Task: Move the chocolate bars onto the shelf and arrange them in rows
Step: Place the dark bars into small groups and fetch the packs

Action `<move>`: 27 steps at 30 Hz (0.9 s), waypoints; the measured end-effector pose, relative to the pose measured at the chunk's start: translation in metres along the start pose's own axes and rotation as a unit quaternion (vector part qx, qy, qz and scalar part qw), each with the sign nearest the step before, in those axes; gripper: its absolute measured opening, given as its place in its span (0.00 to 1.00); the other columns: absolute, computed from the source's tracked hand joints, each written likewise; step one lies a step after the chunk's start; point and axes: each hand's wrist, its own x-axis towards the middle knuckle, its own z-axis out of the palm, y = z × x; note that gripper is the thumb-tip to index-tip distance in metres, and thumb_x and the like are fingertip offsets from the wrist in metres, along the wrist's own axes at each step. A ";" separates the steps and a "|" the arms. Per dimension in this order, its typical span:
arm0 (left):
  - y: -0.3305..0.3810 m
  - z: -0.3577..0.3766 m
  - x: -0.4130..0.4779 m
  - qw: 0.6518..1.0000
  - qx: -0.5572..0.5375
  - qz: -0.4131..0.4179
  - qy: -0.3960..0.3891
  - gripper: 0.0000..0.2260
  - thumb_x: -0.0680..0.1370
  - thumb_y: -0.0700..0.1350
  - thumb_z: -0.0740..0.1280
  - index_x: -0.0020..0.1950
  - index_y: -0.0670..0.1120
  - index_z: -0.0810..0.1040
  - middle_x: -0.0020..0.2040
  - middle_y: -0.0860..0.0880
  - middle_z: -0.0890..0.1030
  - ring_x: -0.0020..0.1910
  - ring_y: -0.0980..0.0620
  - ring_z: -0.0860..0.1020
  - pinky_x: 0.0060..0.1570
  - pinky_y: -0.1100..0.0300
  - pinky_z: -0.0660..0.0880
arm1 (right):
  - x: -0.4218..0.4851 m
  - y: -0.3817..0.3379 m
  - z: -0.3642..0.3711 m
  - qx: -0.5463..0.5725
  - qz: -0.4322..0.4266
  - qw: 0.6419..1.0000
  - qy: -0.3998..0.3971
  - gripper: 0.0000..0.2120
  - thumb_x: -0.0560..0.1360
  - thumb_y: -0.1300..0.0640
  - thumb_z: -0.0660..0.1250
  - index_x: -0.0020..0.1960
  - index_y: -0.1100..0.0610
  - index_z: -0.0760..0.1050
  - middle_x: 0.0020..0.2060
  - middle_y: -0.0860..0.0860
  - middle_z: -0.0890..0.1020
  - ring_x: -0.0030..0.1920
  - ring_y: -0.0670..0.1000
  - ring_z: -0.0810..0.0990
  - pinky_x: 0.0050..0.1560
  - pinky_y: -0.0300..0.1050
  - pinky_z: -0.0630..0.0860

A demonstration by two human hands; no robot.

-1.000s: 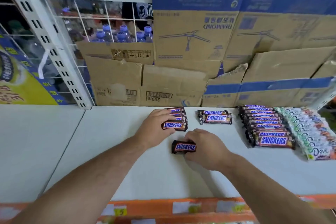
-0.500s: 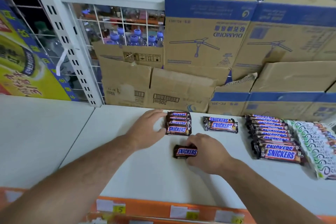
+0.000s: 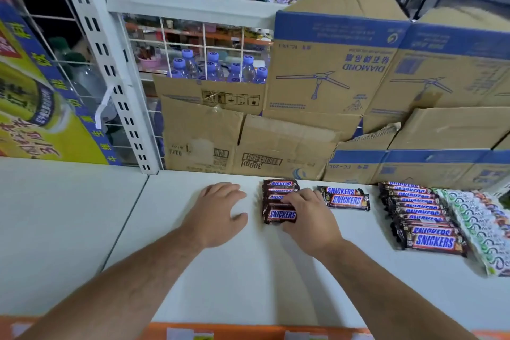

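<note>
A Snickers bar is gripped by the right hand. The fingers are curled over its far edge and the thumb is tucked at its near edge, so that it can be set label-up at the front of a short Snickers row near the back of the white shelf. The bar appears to touch the row's nearest bar, so the placement is judged nearly done.

The left hand is laid flat on the shelf just beside that row, its fingers straight and nothing held. It is probably kept there as a stop for squaring the bars' left ends.

A pair of Snickers bars lies just right of the right hand, likely the start of another row. A longer Snickers row is lined up further right, against green-and-white wrapped bars. Cardboard boxes are stacked behind, closing off the back of the shelf.
</note>
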 end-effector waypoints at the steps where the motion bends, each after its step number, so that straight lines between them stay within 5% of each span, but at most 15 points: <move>1: 0.000 0.000 0.000 1.000 -0.001 0.001 0.002 0.32 0.69 0.63 0.50 0.70 0.55 0.72 0.73 0.56 0.68 0.73 0.57 0.60 0.71 0.61 0.49 | -0.001 0.000 0.001 0.003 0.004 1.000 0.004 0.24 0.67 0.53 0.73 0.62 0.50 0.76 0.56 0.48 0.74 0.60 0.53 0.68 0.62 0.45 0.69; 7: -0.004 0.003 0.001 1.000 0.007 0.009 0.007 0.26 0.72 0.60 0.56 0.69 0.55 0.73 0.72 0.56 0.69 0.72 0.57 0.61 0.70 0.60 0.49 | -0.007 -0.009 0.010 0.017 0.032 0.998 0.044 0.20 0.67 0.53 0.67 0.58 0.44 0.77 0.55 0.43 0.74 0.57 0.49 0.70 0.49 0.42 0.75; 20: -0.006 0.001 0.003 1.000 0.006 0.019 -0.011 0.27 0.73 0.60 0.55 0.72 0.55 0.68 0.74 0.55 0.65 0.74 0.55 0.58 0.73 0.57 0.51 | -0.005 -0.028 0.002 -0.023 0.089 0.996 -0.010 0.24 0.70 0.55 0.67 0.66 0.47 0.72 0.61 0.47 0.72 0.64 0.51 0.67 0.58 0.44 0.72; 24: -0.006 -0.001 0.003 1.000 -0.006 0.024 -0.015 0.33 0.69 0.63 0.49 0.70 0.54 0.71 0.73 0.54 0.67 0.73 0.54 0.60 0.72 0.56 0.52 | -0.023 -0.037 0.000 -0.042 0.106 0.993 0.019 0.25 0.71 0.53 0.67 0.67 0.48 0.70 0.61 0.46 0.71 0.64 0.50 0.66 0.54 0.44 0.73; 27: -0.005 -0.006 0.000 0.999 -0.023 0.011 -0.041 0.30 0.70 0.62 0.54 0.70 0.54 0.71 0.74 0.53 0.66 0.73 0.54 0.60 0.72 0.56 0.52 | -0.048 -0.043 0.003 -0.053 0.100 0.993 0.028 0.21 0.71 0.52 0.66 0.63 0.47 0.72 0.59 0.45 0.72 0.62 0.50 0.68 0.51 0.45 0.75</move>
